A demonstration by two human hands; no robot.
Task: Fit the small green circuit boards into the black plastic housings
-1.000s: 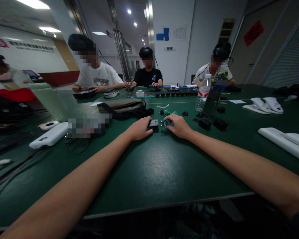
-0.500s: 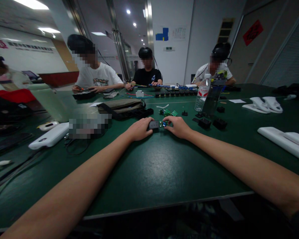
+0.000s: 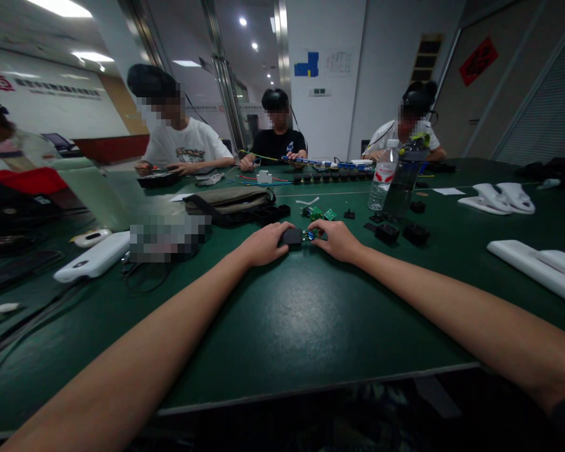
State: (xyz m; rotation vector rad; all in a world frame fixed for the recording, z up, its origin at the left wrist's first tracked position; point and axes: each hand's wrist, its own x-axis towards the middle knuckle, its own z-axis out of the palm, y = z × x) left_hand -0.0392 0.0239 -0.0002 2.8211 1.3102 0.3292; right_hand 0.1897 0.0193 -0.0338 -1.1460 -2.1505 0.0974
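Observation:
My left hand (image 3: 267,243) is closed round a small black plastic housing (image 3: 292,237), thumb in front and fingers behind. Facing it, my right hand (image 3: 335,239) pinches a small green circuit board (image 3: 312,235) with blue and metallic parts on it. The board's left end meets the housing's right end; whether it reaches inside I cannot tell. Just behind my hands lie more green circuit boards (image 3: 317,213) and a small black part (image 3: 349,215).
Black housings (image 3: 415,234), a water bottle (image 3: 384,174) and a dark tumbler (image 3: 403,182) stand to the right. A grey-brown bag (image 3: 233,202) lies behind my left hand; a white device (image 3: 93,257) is further left. White plastic pieces (image 3: 539,267) lie far right. Several people sit around the table.
The black housing has turned slightly in my left hand, its marked face no longer showing. The circuit board has shifted slightly with my right hand. Across the table, a person's thin yellow-green cable has risen.

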